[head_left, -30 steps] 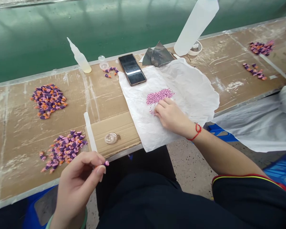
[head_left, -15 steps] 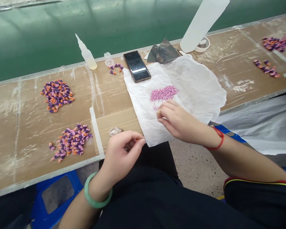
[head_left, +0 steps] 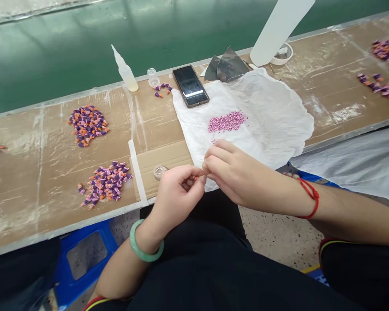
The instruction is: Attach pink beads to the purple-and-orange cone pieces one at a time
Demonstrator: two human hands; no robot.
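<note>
My left hand is closed in a pinch on a small orange piece, of which only a bit shows between thumb and forefinger. Against those fingertips, my right hand also pinches; whatever is between its fingers is too small or hidden to make out. Just beyond the right hand, tiny pink bits lie spread on a white sheet. To the left are two heaps of small purple, pink and orange pieces, a nearer pile and a farther pile.
A phone rests on the sheet's far left corner. Behind stand a squeeze bottle and a small clear cup. A tape roll lies at the back right. A clear round lid sits by my left hand.
My right hand has come down and left from beside the pink bits to meet my left fingertips. The left hand has shifted slightly up and right in view, still pinching.
</note>
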